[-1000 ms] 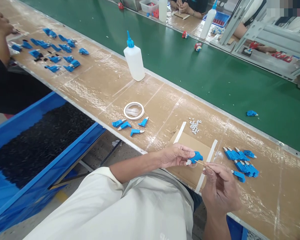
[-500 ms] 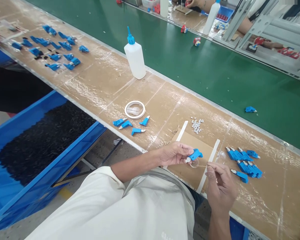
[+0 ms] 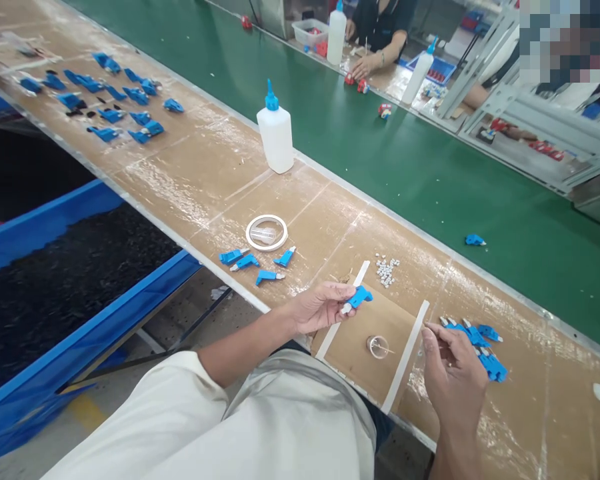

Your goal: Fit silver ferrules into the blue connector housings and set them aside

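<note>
My left hand [image 3: 320, 308] pinches a small blue plastic part [image 3: 361, 297] with a whitish tip, above a cardboard sheet [image 3: 395, 313] edged with white tape strips. On that sheet stands a small clear cup [image 3: 378, 347] with a thin stick [image 3: 386, 349] resting in it. Right of the sheet is my right hand [image 3: 455, 367], thumb and fingers closed together; what they hold, if anything, cannot be made out. Behind this hand lie several blue parts [image 3: 493, 367], partly covered by it. Small grey-white pieces [image 3: 387, 272] form a loose pile beyond the sheet.
A white glue-type bottle [image 3: 276, 140] stands near the green belt [image 3: 330, 127]. A tape roll [image 3: 267, 233] lies by several blue parts [image 3: 258, 261]. More blue parts [image 3: 110, 115] cover the bench's left. Below, a blue bin [image 3: 80, 280] holds black pieces. Across the belt, a co-worker's hand [image 3: 364, 67] shows.
The stick has left my right hand and now rests in the cup. That hand has drawn away to the right. My left hand still holds the blue part; the view has shifted.
</note>
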